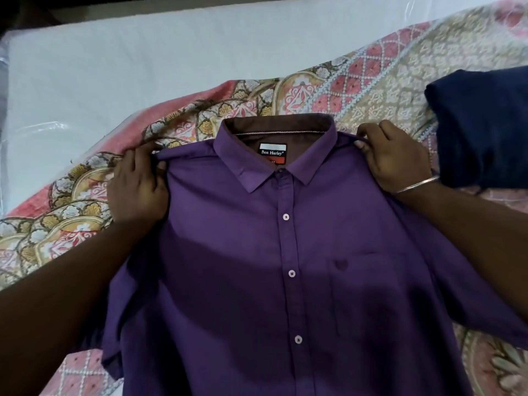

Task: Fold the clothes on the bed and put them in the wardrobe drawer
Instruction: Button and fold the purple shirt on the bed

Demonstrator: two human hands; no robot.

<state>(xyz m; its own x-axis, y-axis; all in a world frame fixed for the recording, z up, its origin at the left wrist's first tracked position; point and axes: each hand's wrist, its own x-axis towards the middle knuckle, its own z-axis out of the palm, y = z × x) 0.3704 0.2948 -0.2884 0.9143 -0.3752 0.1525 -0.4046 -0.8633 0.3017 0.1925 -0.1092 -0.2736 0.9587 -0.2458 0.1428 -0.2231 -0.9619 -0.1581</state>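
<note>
A purple button-up shirt (257, 267) lies front side up on the bed, collar pointing away from me, with a label showing inside the collar. My left hand (137, 187) pinches the shirt's left shoulder seam. My right hand (391, 158), with a metal bangle on the wrist, pinches the right shoulder seam. Both shoulders are lifted a little off the bed. A dark navy folded garment (483, 127) lies at the right, just beyond my right hand.
A pink, beige and gold patterned bedspread (371, 81) lies under the shirt. Beyond it is the white mattress (114, 67), partly wrapped in clear plastic. The wardrobe drawer is not in view.
</note>
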